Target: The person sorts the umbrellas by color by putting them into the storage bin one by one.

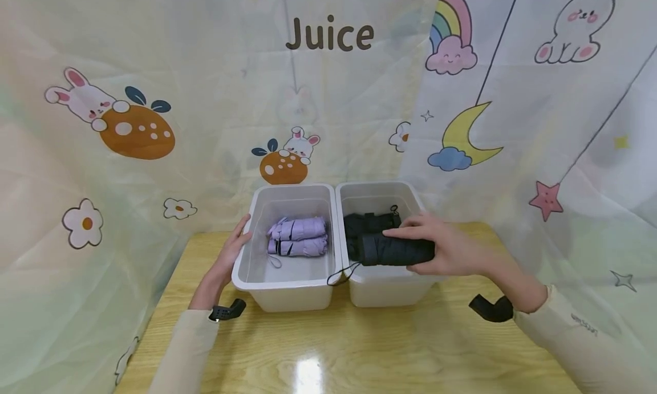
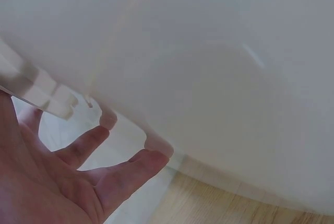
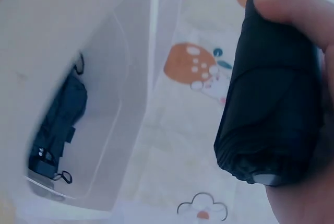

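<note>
My right hand (image 1: 451, 247) grips a folded black umbrella (image 1: 395, 250) lying sideways above the right white bin (image 1: 380, 187), its wrist loop dangling toward the left bin. In the right wrist view the thumb and fingers wrap this umbrella (image 3: 276, 88). Inside the right bin lies more folded black umbrella fabric (image 1: 354, 223), partly hidden by the held one; the right wrist view also shows this black bundle (image 3: 62, 114). At the outer left side of the left white bin (image 1: 295, 285), my left hand (image 1: 231, 251) touches the wall with extended fingertips (image 2: 156, 156). Two folded lilac umbrellas (image 1: 297, 237) lie in that bin.
Both bins stand side by side on a wooden table (image 1: 267, 348). Behind them hangs a printed cloth (image 1: 215, 126) with rabbits, flowers and the word "Juice". Black straps (image 1: 493, 308) are on both wrists.
</note>
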